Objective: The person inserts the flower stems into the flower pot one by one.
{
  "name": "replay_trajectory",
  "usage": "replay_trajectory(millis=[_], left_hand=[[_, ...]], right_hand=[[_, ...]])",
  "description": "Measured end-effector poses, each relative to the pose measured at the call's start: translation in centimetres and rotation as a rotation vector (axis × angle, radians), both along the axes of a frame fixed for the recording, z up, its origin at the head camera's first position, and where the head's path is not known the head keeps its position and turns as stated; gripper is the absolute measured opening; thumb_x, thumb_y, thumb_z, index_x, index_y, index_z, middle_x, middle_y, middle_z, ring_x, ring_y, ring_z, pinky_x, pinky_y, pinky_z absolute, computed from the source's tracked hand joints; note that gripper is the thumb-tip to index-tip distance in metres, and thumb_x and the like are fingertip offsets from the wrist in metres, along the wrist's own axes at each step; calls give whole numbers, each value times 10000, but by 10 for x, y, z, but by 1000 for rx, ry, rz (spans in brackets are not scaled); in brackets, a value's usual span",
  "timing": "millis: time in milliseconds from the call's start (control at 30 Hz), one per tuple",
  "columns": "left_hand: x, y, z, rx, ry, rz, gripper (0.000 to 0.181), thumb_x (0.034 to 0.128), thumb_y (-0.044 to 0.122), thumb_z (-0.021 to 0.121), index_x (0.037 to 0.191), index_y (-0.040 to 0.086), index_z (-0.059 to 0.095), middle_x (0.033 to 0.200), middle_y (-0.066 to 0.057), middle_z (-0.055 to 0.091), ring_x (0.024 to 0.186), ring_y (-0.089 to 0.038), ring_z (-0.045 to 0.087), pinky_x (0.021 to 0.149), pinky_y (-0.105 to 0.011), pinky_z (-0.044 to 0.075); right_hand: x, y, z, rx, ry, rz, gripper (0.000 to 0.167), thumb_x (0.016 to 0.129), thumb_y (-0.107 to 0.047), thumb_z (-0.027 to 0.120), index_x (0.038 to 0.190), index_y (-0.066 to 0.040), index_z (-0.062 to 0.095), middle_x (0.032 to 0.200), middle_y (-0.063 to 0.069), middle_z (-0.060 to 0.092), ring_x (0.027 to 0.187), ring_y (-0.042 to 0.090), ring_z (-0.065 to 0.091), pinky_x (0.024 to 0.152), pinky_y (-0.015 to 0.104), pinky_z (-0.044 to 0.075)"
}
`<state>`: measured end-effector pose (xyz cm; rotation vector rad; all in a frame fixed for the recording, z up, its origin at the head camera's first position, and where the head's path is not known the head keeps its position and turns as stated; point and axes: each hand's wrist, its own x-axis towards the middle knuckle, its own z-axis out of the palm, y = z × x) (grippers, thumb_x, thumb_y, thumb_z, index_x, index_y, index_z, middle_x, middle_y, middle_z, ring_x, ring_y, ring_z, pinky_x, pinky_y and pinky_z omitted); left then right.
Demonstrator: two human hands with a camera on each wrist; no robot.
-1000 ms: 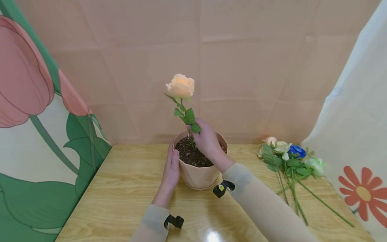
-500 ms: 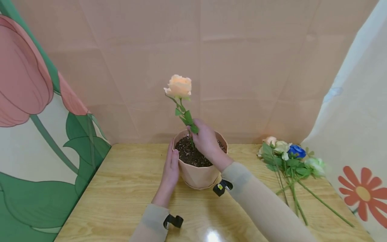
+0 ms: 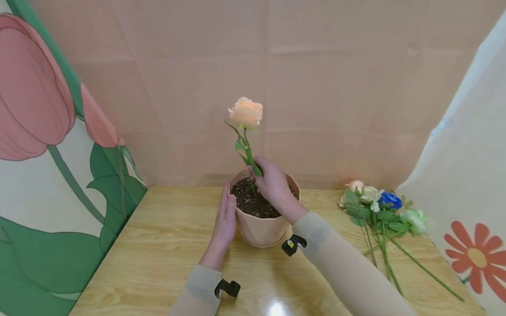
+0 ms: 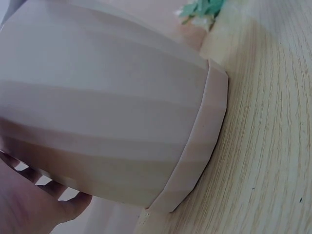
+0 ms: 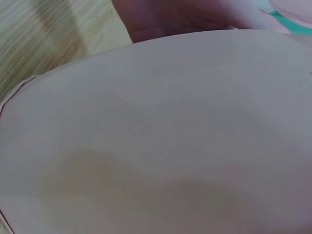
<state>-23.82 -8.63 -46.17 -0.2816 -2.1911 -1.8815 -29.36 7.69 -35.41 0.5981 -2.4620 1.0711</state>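
A peach rose (image 3: 246, 112) with a green leafy stem stands in a pink faceted flowerpot (image 3: 262, 230), leaning slightly left. My right hand (image 3: 275, 184) holds its stem low, just above the dark soil (image 3: 253, 205); the fingertips are partly hidden behind the hand. Against the pot's left side my left hand (image 3: 224, 221) rests with straight fingers, thumb near the rim. In the left wrist view, the pot wall (image 4: 102, 107) fills much of the picture, and the left hand (image 4: 29, 204) touches it. The right wrist view shows mostly pot wall (image 5: 156, 131).
Several loose roses, including a blue rose (image 3: 389, 200), lie on the right of the wooden table (image 3: 158, 245), stems toward the front. Behind the pot hangs a pink cloth backdrop (image 3: 336, 96). Flower-printed panels (image 3: 35, 259) border the left and right sides.
The rose's bloom has shifted a little to the right and stands more upright, and its leaves have turned. The head view has shifted slightly. The left hand keeps its place on the pot.
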Motion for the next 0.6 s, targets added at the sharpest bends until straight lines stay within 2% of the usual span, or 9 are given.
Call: replay_trajectory(millis=[133, 200, 400, 600], left_hand=[[0, 1, 0, 8, 12, 1, 605, 1223, 374, 288, 1795, 245, 143, 1839, -67, 161, 1661, -361, 194, 1322, -638, 167], [-1, 2, 0, 12, 26, -3, 602, 1224, 365, 287, 1795, 243, 141, 1837, -84, 167, 1664, -347, 187, 1330, -616, 157], [-1, 2, -1, 24, 30, 2, 595, 1221, 362, 304, 1792, 274, 160, 1833, -68, 186, 1663, -311, 197, 1337, -579, 163], [0, 2, -2, 13, 30, 10, 596, 1223, 369, 297, 1793, 266, 157, 1834, -62, 186, 1665, -311, 192, 1338, -579, 163]], right_hand=[[-2, -5, 0, 98, 95, -13, 60, 1041, -13, 727, 1060, -63, 755, 951, 91, 744, 878, 276, 710, 847, 481, 615], [-3, -6, 0, 123, 114, -10, 76, 1033, -1, 730, 1083, -49, 762, 993, 101, 744, 923, 301, 719, 890, 505, 614], [-3, -7, -2, 119, 105, -41, 104, 1056, -20, 712, 1149, -40, 755, 1031, 103, 739, 940, 302, 725, 903, 521, 610], [-5, -5, -6, 80, 60, -26, 75, 1086, -51, 682, 1144, -26, 722, 1005, 113, 704, 931, 313, 698, 899, 523, 596]])
